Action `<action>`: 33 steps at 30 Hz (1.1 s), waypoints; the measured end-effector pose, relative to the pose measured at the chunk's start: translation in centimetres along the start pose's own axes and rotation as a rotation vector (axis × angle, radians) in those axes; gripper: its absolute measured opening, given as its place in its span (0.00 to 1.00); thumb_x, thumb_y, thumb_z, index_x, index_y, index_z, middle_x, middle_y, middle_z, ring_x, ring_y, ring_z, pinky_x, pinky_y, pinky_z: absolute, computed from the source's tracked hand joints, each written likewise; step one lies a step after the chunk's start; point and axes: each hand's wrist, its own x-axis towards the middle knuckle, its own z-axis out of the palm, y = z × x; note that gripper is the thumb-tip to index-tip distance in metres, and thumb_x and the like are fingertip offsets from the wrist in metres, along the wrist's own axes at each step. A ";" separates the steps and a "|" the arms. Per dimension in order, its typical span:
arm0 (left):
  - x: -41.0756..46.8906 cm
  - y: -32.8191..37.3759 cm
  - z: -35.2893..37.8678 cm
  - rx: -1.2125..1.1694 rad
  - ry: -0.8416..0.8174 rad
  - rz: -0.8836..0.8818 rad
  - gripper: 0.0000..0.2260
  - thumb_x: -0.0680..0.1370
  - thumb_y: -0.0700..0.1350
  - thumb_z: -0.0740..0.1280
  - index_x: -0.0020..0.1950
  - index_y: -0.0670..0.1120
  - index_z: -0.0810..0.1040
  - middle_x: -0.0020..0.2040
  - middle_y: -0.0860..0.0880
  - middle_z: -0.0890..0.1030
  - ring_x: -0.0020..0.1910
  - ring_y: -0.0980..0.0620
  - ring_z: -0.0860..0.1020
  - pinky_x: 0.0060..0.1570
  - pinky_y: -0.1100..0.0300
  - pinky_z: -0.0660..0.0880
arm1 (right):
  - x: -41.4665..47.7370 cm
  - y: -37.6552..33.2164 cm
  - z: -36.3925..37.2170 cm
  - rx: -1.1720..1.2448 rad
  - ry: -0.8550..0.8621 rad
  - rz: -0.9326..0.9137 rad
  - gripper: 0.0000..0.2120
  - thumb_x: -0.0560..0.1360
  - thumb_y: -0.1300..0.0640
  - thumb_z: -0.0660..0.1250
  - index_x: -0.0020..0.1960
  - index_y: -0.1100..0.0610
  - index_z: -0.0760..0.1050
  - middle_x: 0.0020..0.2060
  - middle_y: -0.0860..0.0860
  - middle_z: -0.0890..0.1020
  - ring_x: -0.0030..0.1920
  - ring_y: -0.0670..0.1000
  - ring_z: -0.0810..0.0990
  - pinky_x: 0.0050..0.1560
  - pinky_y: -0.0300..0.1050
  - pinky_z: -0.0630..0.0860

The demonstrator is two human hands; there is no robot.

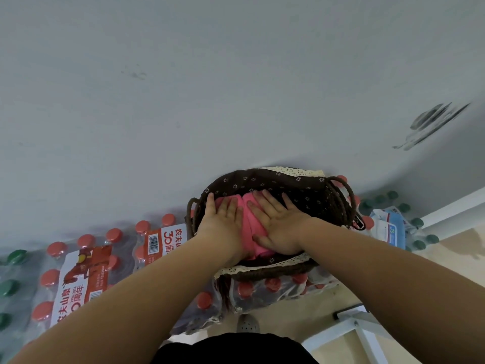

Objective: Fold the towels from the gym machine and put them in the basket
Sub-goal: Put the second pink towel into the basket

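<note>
Black top (231, 349) at bottom edge, closest in; grey shoe (248, 323) just past it on the floor. Far left: green-cap bottles (11, 258); next to them a shrink-wrapped pack of red-cap bottles (78, 271) with a red-and-white label. Left hand (223, 219) flat, fingers straight, palm down on the pink towel (248, 224); right hand (278, 227) same, fingers spread, pressing the towel's right half. Nothing gripped by either hand. Towel is folded and lies inside the basket (338, 206), under both palms. Basket is dark wicker with a brown flowered liner (262, 179), lace trim at the rim; it sits on red-cap bottles, back edge against the grey wall (210, 74). Right of it: more green caps (393, 199), a blue-white wipes pack (391, 227); white metal frame (362, 329) at lower right; dark scuff (433, 122) on the wall above.
</note>
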 end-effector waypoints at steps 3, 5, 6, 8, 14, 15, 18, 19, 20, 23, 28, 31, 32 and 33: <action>-0.1 0.0 -0.2 -0.008 -0.006 -0.001 0.46 0.75 0.73 0.46 0.79 0.42 0.36 0.80 0.42 0.36 0.79 0.43 0.37 0.71 0.32 0.33 | -0.1 0.2 -0.1 0.034 -0.003 -0.017 0.38 0.81 0.35 0.45 0.78 0.50 0.26 0.74 0.52 0.23 0.74 0.52 0.23 0.76 0.64 0.33; -0.3 -0.1 -0.3 -0.017 0.002 0.002 0.46 0.75 0.73 0.46 0.79 0.42 0.36 0.80 0.42 0.37 0.79 0.43 0.38 0.71 0.32 0.34 | -0.2 0.4 -0.2 0.065 -0.002 -0.027 0.38 0.81 0.35 0.46 0.78 0.49 0.27 0.75 0.51 0.24 0.75 0.52 0.24 0.76 0.63 0.34; -0.4 -0.1 -0.4 -0.025 0.009 0.004 0.46 0.75 0.72 0.47 0.79 0.42 0.36 0.80 0.42 0.38 0.79 0.43 0.39 0.71 0.33 0.34 | -0.3 0.5 -0.4 0.078 0.003 -0.032 0.38 0.81 0.35 0.46 0.78 0.49 0.27 0.75 0.50 0.25 0.75 0.52 0.24 0.77 0.62 0.34; -0.7 -0.3 -0.5 -0.046 0.039 0.015 0.46 0.75 0.72 0.49 0.80 0.42 0.37 0.81 0.42 0.40 0.80 0.43 0.41 0.72 0.33 0.36 | -0.8 0.6 -0.7 0.096 0.029 -0.043 0.36 0.82 0.35 0.45 0.79 0.49 0.29 0.77 0.50 0.28 0.77 0.51 0.27 0.77 0.61 0.34; -2.4 -0.5 -0.9 -0.095 0.190 0.029 0.44 0.76 0.70 0.52 0.80 0.42 0.43 0.81 0.43 0.48 0.80 0.42 0.48 0.75 0.36 0.41 | -3.2 -0.5 -1.3 0.146 0.210 0.063 0.33 0.82 0.37 0.43 0.81 0.49 0.36 0.80 0.49 0.35 0.79 0.51 0.34 0.78 0.62 0.37; -2.7 -0.6 -1.0 -0.106 0.230 0.036 0.43 0.77 0.69 0.52 0.81 0.42 0.44 0.81 0.43 0.49 0.80 0.42 0.49 0.75 0.36 0.42 | -3.8 -0.9 -1.4 0.174 0.256 0.088 0.33 0.83 0.37 0.44 0.81 0.49 0.36 0.80 0.49 0.36 0.79 0.51 0.35 0.78 0.61 0.37; -4.0 -1.1 -1.0 -0.152 0.394 0.076 0.39 0.78 0.67 0.52 0.81 0.44 0.48 0.81 0.43 0.52 0.79 0.43 0.51 0.76 0.38 0.45 | -6.4 -2.5 -1.3 0.276 0.400 0.149 0.32 0.82 0.37 0.45 0.81 0.47 0.38 0.80 0.48 0.38 0.80 0.50 0.36 0.79 0.58 0.38; -4.5 -1.2 -0.9 -0.169 0.448 0.093 0.39 0.78 0.66 0.53 0.81 0.44 0.49 0.81 0.43 0.52 0.79 0.43 0.51 0.76 0.39 0.45 | -7.3 -3.1 -1.2 0.292 0.446 0.174 0.32 0.82 0.37 0.45 0.81 0.47 0.40 0.81 0.48 0.39 0.80 0.50 0.37 0.79 0.58 0.39; -5.1 -1.3 -0.8 -0.189 0.498 0.114 0.38 0.78 0.66 0.53 0.81 0.44 0.49 0.81 0.44 0.53 0.79 0.43 0.51 0.76 0.39 0.45 | -8.3 -3.8 -0.9 0.301 0.489 0.205 0.32 0.82 0.37 0.45 0.81 0.46 0.41 0.81 0.48 0.40 0.80 0.51 0.37 0.79 0.58 0.40; -7.2 -1.2 0.0 -0.236 0.614 0.210 0.38 0.78 0.67 0.52 0.80 0.45 0.52 0.81 0.44 0.54 0.79 0.44 0.51 0.77 0.40 0.45 | -11.1 -6.2 0.5 0.308 0.585 0.318 0.32 0.82 0.36 0.46 0.81 0.44 0.41 0.81 0.49 0.41 0.80 0.53 0.39 0.79 0.59 0.41; -11.2 -0.7 2.9 -0.265 0.769 0.488 0.33 0.76 0.65 0.57 0.76 0.47 0.64 0.75 0.43 0.67 0.75 0.42 0.63 0.75 0.42 0.57 | -16.3 -12.4 4.9 0.383 0.696 0.537 0.32 0.81 0.35 0.50 0.81 0.43 0.45 0.81 0.51 0.47 0.81 0.54 0.44 0.79 0.59 0.46; -13.1 0.2 5.6 -0.282 0.815 0.706 0.30 0.74 0.63 0.60 0.71 0.47 0.71 0.69 0.44 0.73 0.68 0.41 0.70 0.68 0.42 0.67 | -19.2 -17.2 9.1 0.440 0.670 0.691 0.34 0.80 0.34 0.52 0.81 0.40 0.43 0.81 0.52 0.45 0.80 0.55 0.45 0.79 0.59 0.47; -13.5 0.9 6.5 -0.286 0.814 0.769 0.29 0.74 0.62 0.61 0.69 0.47 0.72 0.68 0.44 0.73 0.67 0.41 0.71 0.66 0.42 0.69 | -20.2 -18.7 10.6 0.460 0.628 0.749 0.35 0.79 0.34 0.54 0.80 0.39 0.40 0.81 0.52 0.42 0.80 0.56 0.45 0.78 0.60 0.47; -14.0 1.7 7.4 -0.287 0.800 0.817 0.28 0.74 0.62 0.61 0.68 0.47 0.73 0.67 0.44 0.74 0.67 0.41 0.71 0.65 0.41 0.70 | -21.1 -20.2 12.1 0.481 0.578 0.802 0.37 0.79 0.34 0.56 0.80 0.38 0.39 0.81 0.52 0.40 0.80 0.58 0.44 0.78 0.61 0.48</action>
